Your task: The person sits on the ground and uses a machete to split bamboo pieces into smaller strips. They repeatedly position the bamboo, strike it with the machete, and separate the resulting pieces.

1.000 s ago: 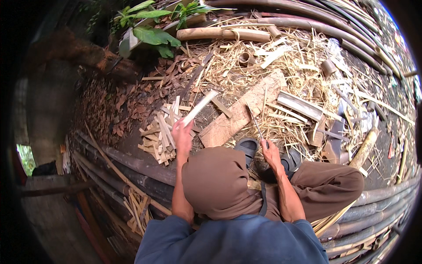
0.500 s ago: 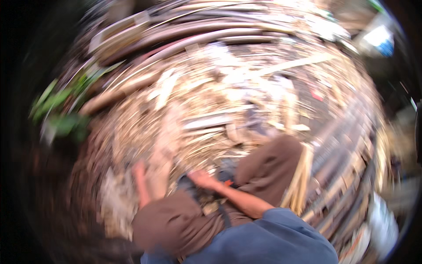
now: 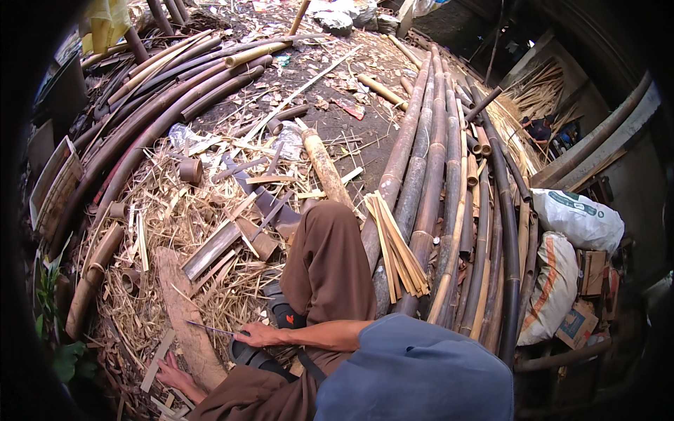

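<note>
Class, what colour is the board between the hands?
The board is light brown, clearest in the head view.

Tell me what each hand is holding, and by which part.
Right hand: a thin knife, by its handle end. Left hand: a flat pale strip, apparently by one long edge.

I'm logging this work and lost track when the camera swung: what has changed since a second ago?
The view has turned right, shifting the plank leftward and bringing white sacks into view. The left hand is now at a flat strip, perhaps the pale one it held earlier. The right hand still holds the knife, its blade over the plank.
</note>
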`<state>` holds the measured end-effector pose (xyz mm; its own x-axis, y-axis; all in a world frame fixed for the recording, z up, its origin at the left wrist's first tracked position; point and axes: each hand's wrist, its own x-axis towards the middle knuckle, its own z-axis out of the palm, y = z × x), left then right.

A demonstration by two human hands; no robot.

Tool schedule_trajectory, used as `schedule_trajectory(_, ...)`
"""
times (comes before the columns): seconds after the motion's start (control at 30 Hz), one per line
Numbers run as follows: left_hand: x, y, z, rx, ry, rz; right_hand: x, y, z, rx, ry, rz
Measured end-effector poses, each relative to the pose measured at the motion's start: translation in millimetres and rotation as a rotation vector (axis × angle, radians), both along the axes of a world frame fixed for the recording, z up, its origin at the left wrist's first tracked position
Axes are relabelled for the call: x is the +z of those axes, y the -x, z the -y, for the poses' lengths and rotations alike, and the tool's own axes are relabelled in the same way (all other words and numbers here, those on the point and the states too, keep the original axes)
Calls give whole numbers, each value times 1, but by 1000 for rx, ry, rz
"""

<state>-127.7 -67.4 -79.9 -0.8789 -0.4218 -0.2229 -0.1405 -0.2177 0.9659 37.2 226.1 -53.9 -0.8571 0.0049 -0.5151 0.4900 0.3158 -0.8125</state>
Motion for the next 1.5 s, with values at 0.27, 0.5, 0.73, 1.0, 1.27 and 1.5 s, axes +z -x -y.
schedule_trajectory(0.27,37,-37,-32,-46,224,64,-12,2,-1,26,-16,-86)
schedule_trajectory(0.5,78,-48,-34,-55,264,12,-50,6,10,171,-179,-293)
schedule_trajectory(0.73,112,-67,-64,-43,203,226,86,10,48,266,-23,-164)
schedule_trajectory(1.0,103,-79,-67,-32,271,159,28,10,28,196,-64,-173)
schedule_trajectory(1.27,123,-69,-84,-116,417,164,10,3,25,118,-23,-131)
schedule_trajectory(1.5,63,-51,-59,-181,693,-162,-82,12,22,386,-214,-266)
